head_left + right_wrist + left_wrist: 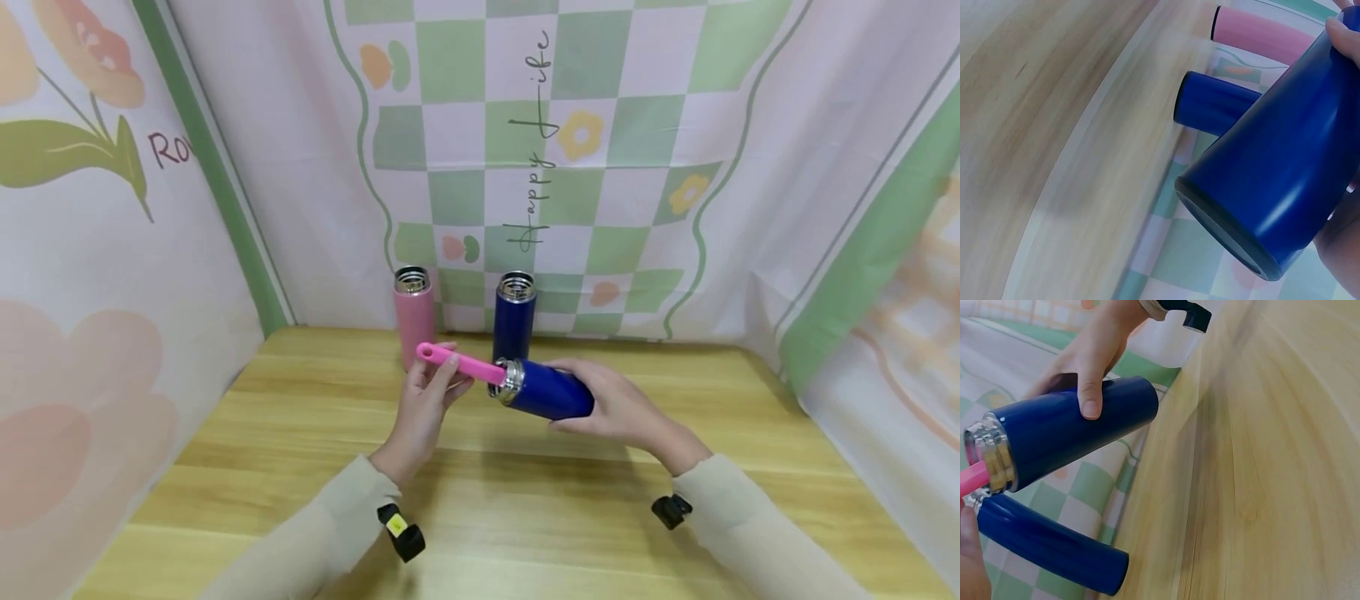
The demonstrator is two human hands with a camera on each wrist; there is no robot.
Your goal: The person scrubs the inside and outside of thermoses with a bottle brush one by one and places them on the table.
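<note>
My right hand point(611, 400) grips a blue bottle point(551, 392) around its body, tipped on its side above the table with its bare metal mouth point(997, 453) facing left. A pink handle point(468, 364) with a hole in its end sticks out of that mouth; the part inside the bottle is hidden. My left hand point(431, 396) pinches this handle between thumb and fingers. In the left wrist view only a sliver of the left hand shows at the edge. The right wrist view shows the held bottle's dark base point(1229, 231).
Behind my hands, a lidless pink bottle point(415, 312) and a second lidless blue bottle point(514, 312) stand upright near the back of the wooden table point(525, 533). A patterned curtain point(517, 167) hangs behind the table, with cloth at both sides.
</note>
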